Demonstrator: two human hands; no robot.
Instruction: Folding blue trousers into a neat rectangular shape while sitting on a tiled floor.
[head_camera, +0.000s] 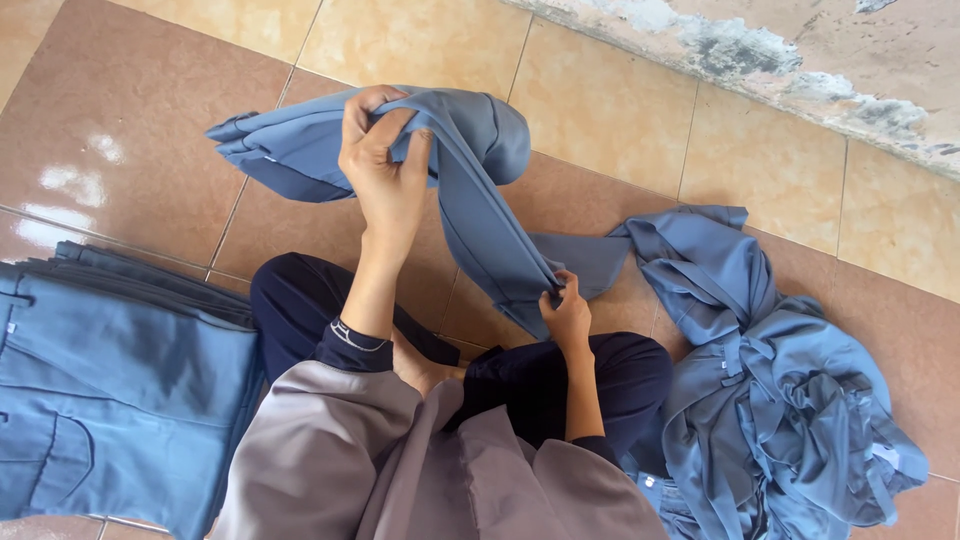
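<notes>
I sit on a tiled floor, holding up a blue-grey garment (480, 190) that looks like trousers. My left hand (385, 165) is raised and grips its bunched upper part. My right hand (567, 312) pinches the lower end of the cloth just above my knee. The garment stretches at a slant between the two hands, with a folded part trailing left over the tiles.
A neat stack of folded blue garments (110, 390) lies at my left. A loose heap of crumpled blue garments (780, 400) lies at my right. My dark-trousered legs (560, 385) are crossed below. A stained wall base (800, 60) runs along the far right.
</notes>
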